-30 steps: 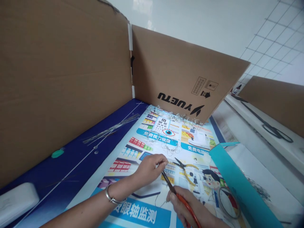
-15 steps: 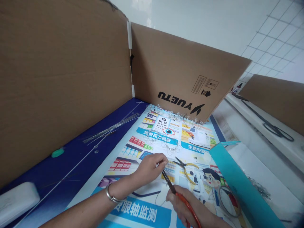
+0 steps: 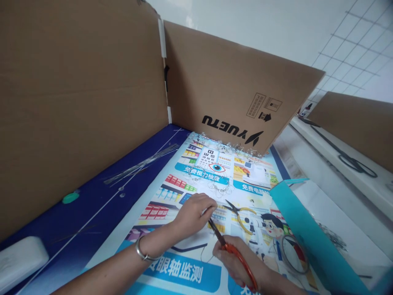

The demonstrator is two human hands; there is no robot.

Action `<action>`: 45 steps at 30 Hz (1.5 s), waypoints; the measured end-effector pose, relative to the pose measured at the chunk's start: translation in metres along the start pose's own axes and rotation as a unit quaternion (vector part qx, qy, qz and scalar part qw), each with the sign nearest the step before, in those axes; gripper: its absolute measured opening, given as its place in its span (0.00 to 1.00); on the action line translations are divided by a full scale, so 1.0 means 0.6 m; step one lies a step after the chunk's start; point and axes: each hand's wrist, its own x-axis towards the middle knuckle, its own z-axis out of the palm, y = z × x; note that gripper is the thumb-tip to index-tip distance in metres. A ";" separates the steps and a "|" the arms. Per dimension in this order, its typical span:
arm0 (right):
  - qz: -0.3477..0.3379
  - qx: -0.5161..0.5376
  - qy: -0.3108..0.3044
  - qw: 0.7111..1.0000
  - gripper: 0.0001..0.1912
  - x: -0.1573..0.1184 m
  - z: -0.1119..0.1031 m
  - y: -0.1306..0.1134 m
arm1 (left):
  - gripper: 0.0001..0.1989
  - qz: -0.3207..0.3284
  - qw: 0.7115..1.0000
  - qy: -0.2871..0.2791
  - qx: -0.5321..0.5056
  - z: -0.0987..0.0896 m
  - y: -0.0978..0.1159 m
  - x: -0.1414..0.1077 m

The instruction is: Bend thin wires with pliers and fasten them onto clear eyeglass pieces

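My left hand (image 3: 199, 211), a silver bangle (image 3: 143, 250) on its wrist, is closed in a pinch above the printed sheet. A thin wire (image 3: 202, 255) curves down below its fingertips; the pinched end is too small to see clearly. My right hand (image 3: 238, 258) is wrapped round orange-handled pliers (image 3: 220, 237), whose dark jaws point up toward the left fingertips. Just beyond lie yellow-handled pliers (image 3: 238, 211) with their jaws apart. Farther off, a small tangle of beaded wire (image 3: 221, 187) rests on the sheet (image 3: 211, 287).
Cardboard walls (image 3: 239, 78) stand behind and at left. Wire pieces (image 3: 242, 145) line the back wall's foot. Straight wires (image 3: 141, 164) lie on the blue surface. A teal-edged box (image 3: 307, 229) with wire pieces, a wire coil (image 3: 293, 254) and a white case (image 3: 23, 260) are nearby.
The view has shifted slightly. The orange-handled pliers have tilted a little in my right hand, and my left hand keeps its pinch.
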 end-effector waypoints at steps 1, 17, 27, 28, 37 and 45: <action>-0.025 -0.013 0.006 1.000 0.09 0.002 0.000 0.005 | 0.07 0.001 1.000 -0.002 0.005 0.000 0.000 0.000; -0.081 -0.040 0.071 0.993 0.09 -0.004 0.022 0.020 | 0.08 0.019 0.999 -0.020 0.042 -0.013 0.014 -0.003; -0.107 -0.094 0.055 0.988 0.14 -0.012 0.017 0.013 | 0.08 0.017 0.999 -0.044 0.026 -0.021 0.019 0.001; -0.091 -0.072 0.016 0.993 0.15 -0.017 0.013 0.014 | 0.08 0.005 0.999 -0.039 0.016 -0.021 0.016 0.003; -0.151 -0.204 -0.011 0.967 0.17 -0.046 -0.080 -0.025 | 0.07 -0.117 0.988 0.027 -0.093 -0.013 -0.037 0.011; -0.071 -0.498 0.289 0.814 0.20 0.072 -0.221 0.052 | 0.08 -0.130 0.986 0.044 -0.091 0.000 -0.048 0.011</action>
